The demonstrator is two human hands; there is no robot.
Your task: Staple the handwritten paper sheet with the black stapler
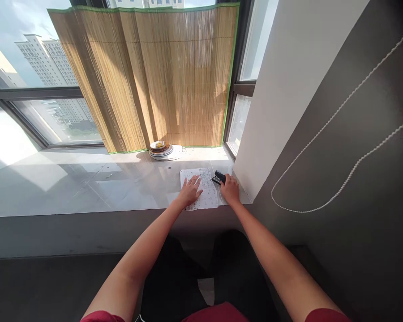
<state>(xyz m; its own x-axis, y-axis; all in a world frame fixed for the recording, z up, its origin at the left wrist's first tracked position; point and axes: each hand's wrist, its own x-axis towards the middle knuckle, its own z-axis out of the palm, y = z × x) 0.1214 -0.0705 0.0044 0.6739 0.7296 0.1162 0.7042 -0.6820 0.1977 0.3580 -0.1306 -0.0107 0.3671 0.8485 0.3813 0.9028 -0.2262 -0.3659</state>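
Sheets of paper (206,192) covered in dark writing lie at the front edge of the windowsill. Flat on them, with fingers spread, rests my left hand (190,191). My right hand (230,188) is closed around the rear part of a black stapler (218,177) just right of the paper. The stapler's front end points left, at the paper's right edge, its jaws apart. Whether the paper reaches between the jaws I cannot tell. My right fingers partly hide the stapler's back end.
Behind the paper, a stack of small plates (161,153) stands on the pale windowsill (70,183). A bamboo blind (174,80) hangs in front of the window. On the right are a wall corner (255,179) and a looped white bead cord (302,211).
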